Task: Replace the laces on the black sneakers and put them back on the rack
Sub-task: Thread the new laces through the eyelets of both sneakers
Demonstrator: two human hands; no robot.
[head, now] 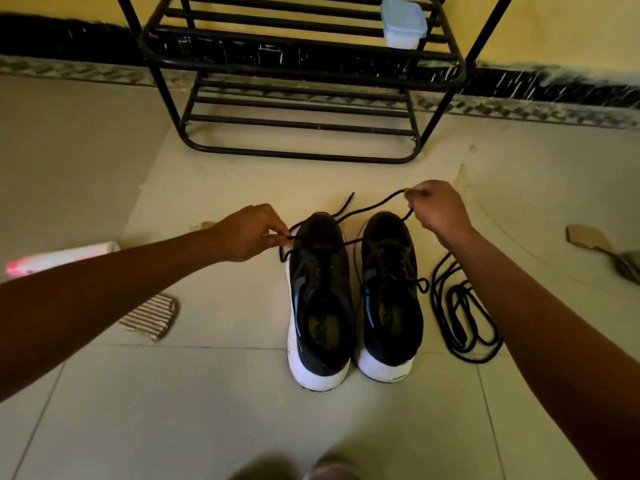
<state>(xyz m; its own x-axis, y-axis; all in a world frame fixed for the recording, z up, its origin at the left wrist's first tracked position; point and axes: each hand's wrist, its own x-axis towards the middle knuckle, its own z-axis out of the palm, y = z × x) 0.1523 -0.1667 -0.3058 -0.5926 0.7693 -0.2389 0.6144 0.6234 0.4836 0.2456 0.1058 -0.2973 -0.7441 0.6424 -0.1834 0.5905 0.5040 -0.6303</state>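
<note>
We are looking down at a floor [207,410] of pale, glossy square tiles with thin dark joints. Against the yellow wall a rack [298,155] of black round metal tubing is standing, its tiers made of parallel bars with rounded corners.

The two black sneakers are sitting side by side on the floor in front of the rack, heels toward us, not on it. The left sneaker [320,306] and right sneaker [391,299] are showing matte mesh uppers, blue accents and thick, smooth white soles. A small bow is lying by the right sneaker's collar.

Beside the right sneaker a loose coil of black round cord [460,317] is lying in long loops. A ribbed, striped cloth [152,317] is lying crumpled to the left, near a pink and white cylinder [59,259]. A torn piece of cardboard [585,237] is resting at the far right. A translucent plastic box [403,24] with rounded corners is sitting on an upper tier.

Our left grip [249,233] is pinching a thin black lace [367,206] at the left sneaker's toe. Our right grip [438,211] is closing on the same lace, holding it raised beyond the right sneaker's toe.
</note>
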